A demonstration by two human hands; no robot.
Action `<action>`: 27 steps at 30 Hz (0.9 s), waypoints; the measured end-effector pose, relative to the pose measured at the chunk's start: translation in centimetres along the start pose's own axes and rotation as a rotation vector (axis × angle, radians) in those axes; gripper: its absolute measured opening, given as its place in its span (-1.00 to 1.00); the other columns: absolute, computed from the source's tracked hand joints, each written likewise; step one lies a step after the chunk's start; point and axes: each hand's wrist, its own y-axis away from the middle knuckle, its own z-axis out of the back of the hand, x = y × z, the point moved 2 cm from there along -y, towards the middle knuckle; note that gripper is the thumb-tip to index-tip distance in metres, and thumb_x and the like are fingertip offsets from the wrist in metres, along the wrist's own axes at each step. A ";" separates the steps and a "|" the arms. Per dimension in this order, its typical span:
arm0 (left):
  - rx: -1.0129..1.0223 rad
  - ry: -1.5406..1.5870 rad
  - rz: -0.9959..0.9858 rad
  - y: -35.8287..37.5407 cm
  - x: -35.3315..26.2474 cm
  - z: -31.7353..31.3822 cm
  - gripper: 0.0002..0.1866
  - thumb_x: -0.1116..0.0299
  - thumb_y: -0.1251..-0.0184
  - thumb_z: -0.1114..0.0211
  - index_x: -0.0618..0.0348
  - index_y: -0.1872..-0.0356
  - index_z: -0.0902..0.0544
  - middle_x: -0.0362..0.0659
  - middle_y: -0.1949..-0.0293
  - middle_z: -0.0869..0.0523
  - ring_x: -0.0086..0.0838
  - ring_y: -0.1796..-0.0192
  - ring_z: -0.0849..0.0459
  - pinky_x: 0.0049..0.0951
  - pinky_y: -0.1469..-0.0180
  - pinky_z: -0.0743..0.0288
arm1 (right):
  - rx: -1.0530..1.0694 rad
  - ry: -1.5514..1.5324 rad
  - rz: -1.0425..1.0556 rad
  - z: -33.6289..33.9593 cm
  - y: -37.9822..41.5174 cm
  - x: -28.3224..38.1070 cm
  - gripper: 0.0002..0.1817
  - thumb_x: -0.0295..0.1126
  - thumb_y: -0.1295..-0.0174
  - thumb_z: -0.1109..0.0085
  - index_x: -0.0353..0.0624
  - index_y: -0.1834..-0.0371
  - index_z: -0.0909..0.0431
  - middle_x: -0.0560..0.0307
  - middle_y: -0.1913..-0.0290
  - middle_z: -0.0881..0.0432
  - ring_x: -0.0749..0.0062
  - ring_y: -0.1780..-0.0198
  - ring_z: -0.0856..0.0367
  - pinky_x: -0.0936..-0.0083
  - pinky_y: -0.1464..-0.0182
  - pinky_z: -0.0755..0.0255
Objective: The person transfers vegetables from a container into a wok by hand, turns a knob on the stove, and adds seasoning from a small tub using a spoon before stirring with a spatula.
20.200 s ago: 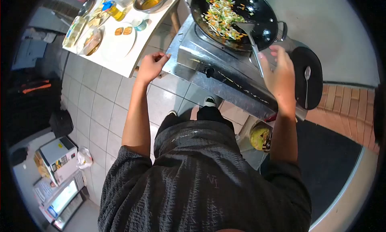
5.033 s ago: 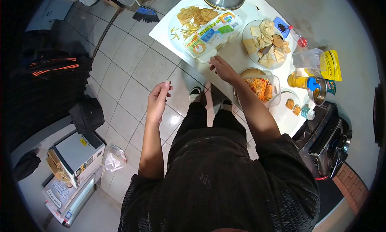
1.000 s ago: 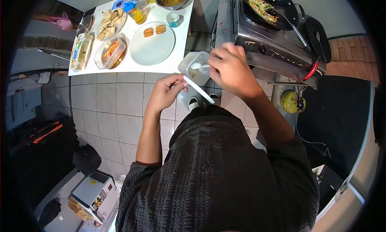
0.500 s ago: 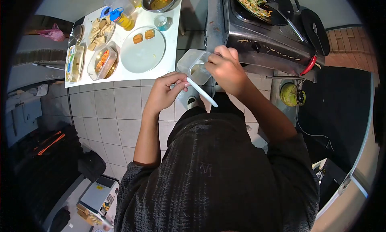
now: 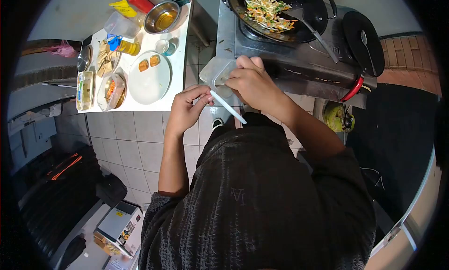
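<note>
Both hands hold tub.

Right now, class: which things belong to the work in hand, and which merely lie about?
In hand:
- clear plastic container, in right hand
- white lid, in left hand

Lying about:
- wok of stir-fried vegetables
- white plate
- steel bowl
- black lid

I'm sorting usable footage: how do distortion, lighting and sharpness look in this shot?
Head view: strong fisheye, black corners, tiles and stove edges bowed. Light is even but dim at the rim; glare on the steel bowl. The right hand and clear container are reasonably sharp; labels on the white table are too small to read.
</note>
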 end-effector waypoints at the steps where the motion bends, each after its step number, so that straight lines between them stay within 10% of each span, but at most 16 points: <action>1: -0.011 0.033 0.018 -0.4 0.0 -0.5 -0.91 0.59 -0.24 -0.25 0.39 0.26 -0.61 -0.14 0.39 -0.62 -0.55 0.36 -0.61 -0.59 0.26 -0.48 | 0.016 -0.031 -0.030 0.3 0.1 -0.5 -0.85 -0.42 0.17 -0.27 -0.01 0.45 -0.68 0.37 0.41 -0.60 0.39 0.13 -0.40 0.41 0.06 -0.15; 17: -0.162 0.400 0.192 -3.7 0.3 -3.2 -0.86 0.57 -0.33 -0.18 0.39 0.14 -0.57 -0.18 0.33 -0.67 -0.57 0.28 -0.61 -0.56 0.13 -0.50 | -0.268 -0.599 -0.576 10.7 -1.5 -7.8 -0.85 -0.31 -0.06 -0.29 -0.13 0.36 -0.70 0.10 0.43 -0.69 0.43 0.39 -0.63 0.56 0.27 -0.44; 27: -0.289 0.394 0.153 -2.1 0.5 -2.9 -0.86 0.57 -0.33 -0.18 0.38 0.14 -0.58 -0.19 0.33 -0.67 -0.58 0.28 -0.61 -0.55 0.11 -0.48 | -0.557 0.670 -0.192 9.0 -4.5 -16.6 -0.83 -0.40 0.04 -0.18 -0.01 0.35 -0.68 0.44 0.26 -0.63 0.30 0.15 -0.40 0.29 0.13 -0.10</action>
